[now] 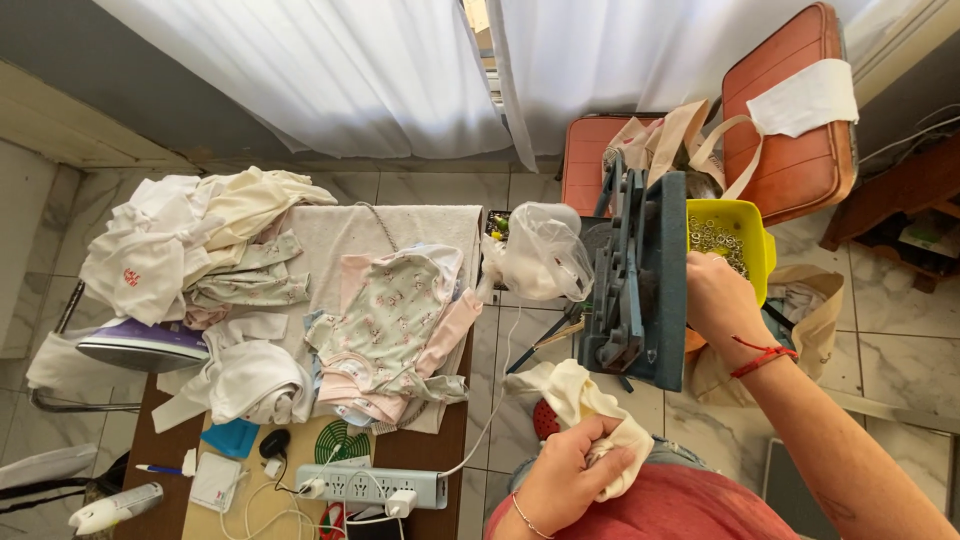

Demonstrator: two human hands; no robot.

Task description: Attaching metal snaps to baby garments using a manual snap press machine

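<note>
A: What does the left hand (565, 480) hold?
B: It is closed on a cream cloth (585, 405), which trails toward the press (635, 275).
A: The right hand (722, 300)?
B: It rests on the press's side; its grip can't be told.

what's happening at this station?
A person sits at a blue-grey hand press. The left hand grips a bunched cream garment just below it; the right hand rests against the press's side, next to a yellow tub of small metal rings. Baby clothes are heaped on the table to the left, beside an iron.
</note>
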